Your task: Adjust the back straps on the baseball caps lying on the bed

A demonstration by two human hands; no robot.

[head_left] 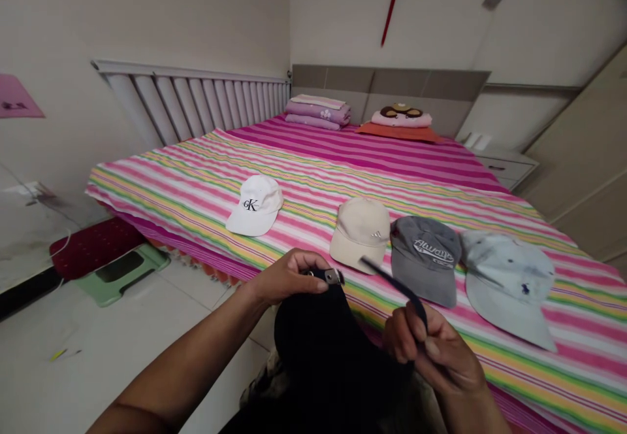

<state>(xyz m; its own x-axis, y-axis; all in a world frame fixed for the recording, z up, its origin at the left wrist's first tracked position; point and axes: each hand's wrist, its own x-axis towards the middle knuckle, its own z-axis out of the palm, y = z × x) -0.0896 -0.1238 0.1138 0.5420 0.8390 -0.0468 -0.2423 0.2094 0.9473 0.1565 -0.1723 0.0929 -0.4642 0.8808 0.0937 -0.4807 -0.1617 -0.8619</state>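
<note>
I hold a black cap in front of me, above the near edge of the bed. My left hand grips the cap's back at its metal buckle. My right hand pinches the cap's loose black strap, which sticks up to the left. Just beyond my hands, a beige cap, a grey cap and a pale blue cap lie in a row on the striped bedsheet. A white cap lies apart to the left.
Folded purple bedding and a pillow lie at the headboard. A nightstand and a wardrobe stand on the right. A green stool with a red cushion sits on the floor at left.
</note>
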